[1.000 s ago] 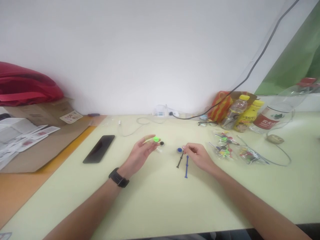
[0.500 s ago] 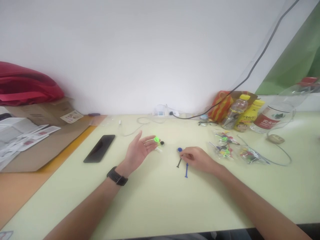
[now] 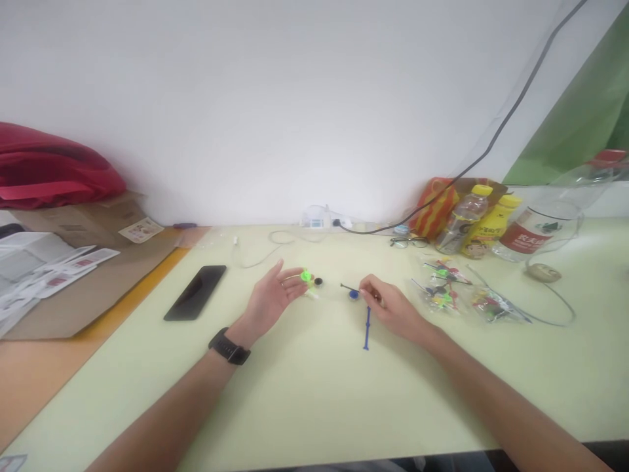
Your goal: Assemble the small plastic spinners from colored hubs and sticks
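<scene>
My left hand [image 3: 269, 294] is turned palm up, thumb raised. A bright green plastic piece [image 3: 306, 276] is held at its fingertips. Just right of them is a small black disc [image 3: 318, 282], and a pale piece [image 3: 312, 296] lies below, partly unclear. My right hand [image 3: 388, 303] pinches a thin black plastic stick [image 3: 350, 287] between thumb and fingers; the stick points left. Under the stick's line is a blue round piece [image 3: 353, 295] on the table. A blue plastic stick [image 3: 367, 331] lies below my right fingers, its upper end close to them.
Several clear bags of coloured plastic parts [image 3: 445, 288] lie to the right. Behind them stand bottles [image 3: 484, 229], with glasses [image 3: 407, 242] nearby. A black phone [image 3: 195, 293] is left of my left hand. Cardboard [image 3: 98, 282] covers the far left. A cable [image 3: 515, 98] crosses the wall.
My right hand has lifted the black stick and swung it from pointing down to pointing left. The green piece has turned slightly at my left fingertips.
</scene>
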A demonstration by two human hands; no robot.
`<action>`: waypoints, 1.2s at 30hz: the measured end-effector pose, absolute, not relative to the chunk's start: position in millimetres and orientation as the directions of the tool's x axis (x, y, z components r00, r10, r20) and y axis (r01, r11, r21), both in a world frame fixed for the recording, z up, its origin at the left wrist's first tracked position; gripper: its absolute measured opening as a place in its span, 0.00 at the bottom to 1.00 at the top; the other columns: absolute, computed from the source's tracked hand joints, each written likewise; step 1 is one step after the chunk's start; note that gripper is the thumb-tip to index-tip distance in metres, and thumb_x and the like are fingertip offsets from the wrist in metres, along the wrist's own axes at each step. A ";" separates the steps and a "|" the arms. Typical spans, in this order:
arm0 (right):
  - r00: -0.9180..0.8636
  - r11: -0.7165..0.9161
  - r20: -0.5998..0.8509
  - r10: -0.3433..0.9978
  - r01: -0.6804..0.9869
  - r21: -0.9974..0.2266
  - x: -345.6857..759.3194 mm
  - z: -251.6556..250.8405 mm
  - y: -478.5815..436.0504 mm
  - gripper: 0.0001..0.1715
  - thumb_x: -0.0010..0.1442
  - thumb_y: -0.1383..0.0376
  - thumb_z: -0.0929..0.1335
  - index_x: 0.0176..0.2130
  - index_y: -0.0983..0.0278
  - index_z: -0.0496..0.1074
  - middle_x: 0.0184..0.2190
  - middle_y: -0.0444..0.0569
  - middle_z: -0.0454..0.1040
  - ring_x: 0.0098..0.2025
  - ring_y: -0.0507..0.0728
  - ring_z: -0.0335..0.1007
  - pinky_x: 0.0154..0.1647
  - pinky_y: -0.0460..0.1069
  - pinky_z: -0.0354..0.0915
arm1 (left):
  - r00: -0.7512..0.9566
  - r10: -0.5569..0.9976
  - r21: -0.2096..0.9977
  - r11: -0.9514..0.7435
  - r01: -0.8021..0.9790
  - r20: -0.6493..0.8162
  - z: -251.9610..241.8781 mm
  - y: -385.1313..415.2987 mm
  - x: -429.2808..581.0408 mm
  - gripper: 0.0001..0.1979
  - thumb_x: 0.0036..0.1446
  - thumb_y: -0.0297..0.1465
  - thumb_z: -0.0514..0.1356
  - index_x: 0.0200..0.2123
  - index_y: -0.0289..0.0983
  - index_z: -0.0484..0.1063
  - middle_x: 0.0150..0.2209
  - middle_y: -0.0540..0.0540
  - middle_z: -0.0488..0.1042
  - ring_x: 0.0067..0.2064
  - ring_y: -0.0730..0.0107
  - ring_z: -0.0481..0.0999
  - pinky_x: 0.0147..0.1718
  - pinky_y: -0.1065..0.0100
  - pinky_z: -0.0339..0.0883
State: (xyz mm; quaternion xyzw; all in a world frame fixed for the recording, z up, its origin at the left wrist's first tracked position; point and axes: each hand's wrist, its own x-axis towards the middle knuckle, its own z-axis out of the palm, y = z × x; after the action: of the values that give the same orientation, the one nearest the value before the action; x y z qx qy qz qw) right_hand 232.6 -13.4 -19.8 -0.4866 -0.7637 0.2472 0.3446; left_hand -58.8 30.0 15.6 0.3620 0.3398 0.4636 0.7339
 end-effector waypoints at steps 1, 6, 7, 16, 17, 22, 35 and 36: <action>-0.273 0.389 0.281 0.920 0.567 -0.726 232.4 -21.5 -12.8 0.06 0.71 0.64 0.60 0.43 0.60 0.65 0.29 0.42 0.67 0.29 0.54 0.60 0.31 0.49 0.57 | 0.335 0.928 0.849 0.304 -0.433 -0.162 15.9 30.3 -58.9 0.26 0.65 0.47 0.59 0.48 0.28 0.78 0.49 0.31 0.81 0.53 0.50 0.80 0.57 0.57 0.69; -0.196 0.405 0.356 0.914 0.516 -0.755 226.7 -30.6 -10.6 0.06 0.69 0.68 0.59 0.40 0.60 0.64 0.30 0.42 0.65 0.29 0.53 0.58 0.30 0.49 0.56 | 0.320 0.933 0.853 0.297 -0.430 -0.163 16.8 29.9 -57.5 0.23 0.66 0.44 0.60 0.47 0.28 0.78 0.47 0.31 0.81 0.52 0.50 0.80 0.57 0.57 0.70; -0.188 0.416 0.374 0.908 0.511 -0.752 224.4 -31.9 -10.4 0.07 0.68 0.69 0.60 0.39 0.60 0.65 0.31 0.43 0.66 0.30 0.54 0.60 0.30 0.49 0.57 | 0.317 0.933 0.851 0.300 -0.431 -0.169 16.7 29.6 -57.1 0.22 0.66 0.44 0.60 0.46 0.28 0.78 0.47 0.32 0.81 0.52 0.50 0.81 0.58 0.56 0.69; -0.333 0.622 0.533 0.778 0.529 -0.577 203.5 -39.0 -6.6 0.15 0.67 0.72 0.63 0.50 0.60 0.71 0.48 0.55 0.75 0.51 0.62 0.71 0.55 0.58 0.68 | 0.304 0.936 0.831 0.307 -0.464 -0.176 16.4 29.7 -57.1 0.22 0.66 0.42 0.60 0.46 0.27 0.79 0.47 0.31 0.81 0.52 0.49 0.80 0.57 0.57 0.70; -0.354 0.634 0.534 0.768 0.540 -0.554 202.1 -39.7 -6.3 0.16 0.67 0.71 0.64 0.52 0.60 0.70 0.50 0.56 0.75 0.53 0.63 0.70 0.56 0.59 0.67 | 0.303 0.936 0.827 0.311 -0.469 -0.180 16.6 29.8 -57.3 0.22 0.66 0.42 0.60 0.46 0.26 0.78 0.48 0.31 0.81 0.52 0.49 0.80 0.56 0.58 0.70; -0.441 0.648 0.481 0.757 0.601 -0.468 196.4 -40.2 -6.6 0.21 0.66 0.70 0.65 0.58 0.63 0.66 0.55 0.59 0.72 0.56 0.65 0.66 0.59 0.63 0.65 | 0.297 0.934 0.815 0.326 -0.479 -0.199 17.7 29.9 -56.7 0.21 0.66 0.41 0.60 0.45 0.26 0.79 0.47 0.31 0.81 0.50 0.51 0.81 0.55 0.58 0.71; -0.514 0.628 0.365 0.776 0.681 -0.377 190.2 -37.6 -7.6 0.25 0.67 0.63 0.67 0.61 0.64 0.64 0.60 0.60 0.68 0.59 0.68 0.62 0.58 0.64 0.61 | 0.282 0.945 0.861 0.277 -0.426 -0.165 15.9 29.3 -56.8 0.15 0.61 0.39 0.65 0.41 0.30 0.80 0.41 0.37 0.82 0.48 0.53 0.82 0.57 0.55 0.70; -0.517 0.625 0.355 0.779 0.686 -0.372 190.0 -37.2 -7.8 0.24 0.67 0.63 0.67 0.61 0.64 0.65 0.60 0.60 0.68 0.58 0.68 0.62 0.57 0.64 0.61 | 0.286 0.944 0.869 0.274 -0.412 -0.163 16.1 29.3 -56.9 0.16 0.61 0.39 0.66 0.41 0.30 0.80 0.41 0.37 0.82 0.48 0.52 0.82 0.57 0.55 0.70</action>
State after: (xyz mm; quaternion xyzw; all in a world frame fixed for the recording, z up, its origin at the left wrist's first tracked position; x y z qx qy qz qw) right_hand 190.0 -7.8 -37.2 -0.4229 -0.8660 0.0925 0.2501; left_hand -56.9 29.3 16.1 0.3690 0.3610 0.4761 0.7119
